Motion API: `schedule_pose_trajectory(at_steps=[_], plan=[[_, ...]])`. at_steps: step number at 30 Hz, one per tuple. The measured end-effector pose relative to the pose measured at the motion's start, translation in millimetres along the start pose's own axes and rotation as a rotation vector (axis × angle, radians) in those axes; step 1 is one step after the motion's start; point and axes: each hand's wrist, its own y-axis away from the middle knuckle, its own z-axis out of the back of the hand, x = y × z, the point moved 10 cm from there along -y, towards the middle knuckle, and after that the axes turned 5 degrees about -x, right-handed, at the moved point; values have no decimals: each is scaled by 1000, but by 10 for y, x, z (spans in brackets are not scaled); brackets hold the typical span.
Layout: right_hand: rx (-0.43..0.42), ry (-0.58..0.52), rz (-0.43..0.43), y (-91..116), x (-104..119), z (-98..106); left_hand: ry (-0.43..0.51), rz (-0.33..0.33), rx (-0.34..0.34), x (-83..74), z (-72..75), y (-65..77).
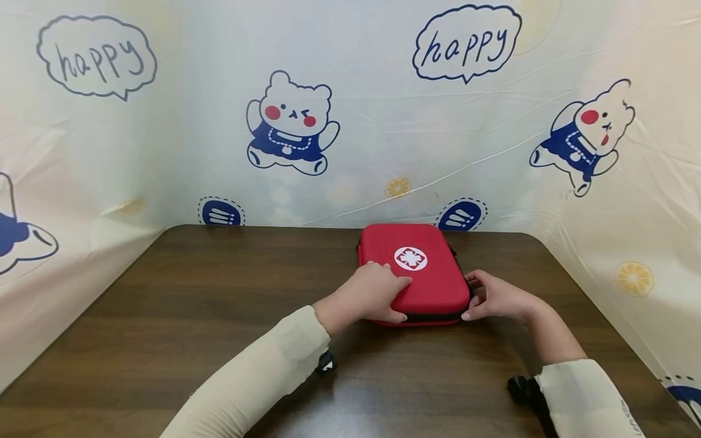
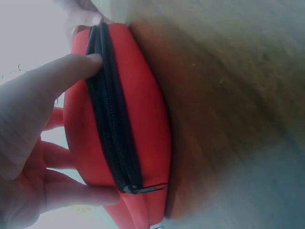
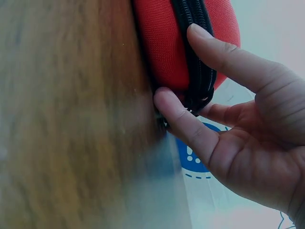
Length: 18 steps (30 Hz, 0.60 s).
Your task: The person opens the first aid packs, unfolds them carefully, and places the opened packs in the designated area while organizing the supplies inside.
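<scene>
A red zippered first-aid case (image 1: 432, 286) with a white cross emblem lies flat near the back of the table. My left hand (image 1: 374, 294) holds its front left part, fingers over the lid and thumb against the black zipper band (image 2: 108, 109). At the right side, the bent fingers and thumb of my right hand (image 1: 501, 296) grip the case's edge. In the right wrist view, that thumb lies on the zipper band, and a finger covers part of a black zipper end. A zipper pull (image 2: 150, 189) hangs near a left-hand finger in the left wrist view.
The dark wooden table (image 1: 219, 292) spreads out left of the case and in front of it. Close behind its back edge hangs a pale printed curtain (image 1: 372, 121), which continues along both sides. Each sleeved wrist carries a black strapped device (image 1: 523, 389).
</scene>
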Motion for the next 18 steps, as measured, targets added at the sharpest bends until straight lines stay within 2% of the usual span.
schedule_pose_trajectory(at_steps=[5,9,13,18], plan=[[-3,-30,-16,13,1,-2,-62,-51,-18,-66,0,0],[-2,-50,-20,26,15,3,-83,-53,-21,-69,-9,15],[-10,-58,-8,23,-3,23,-59,-39,-24,-41,-12,45],[-38,-57,30,29,42,46,-2,-14,-70,14,18,91]])
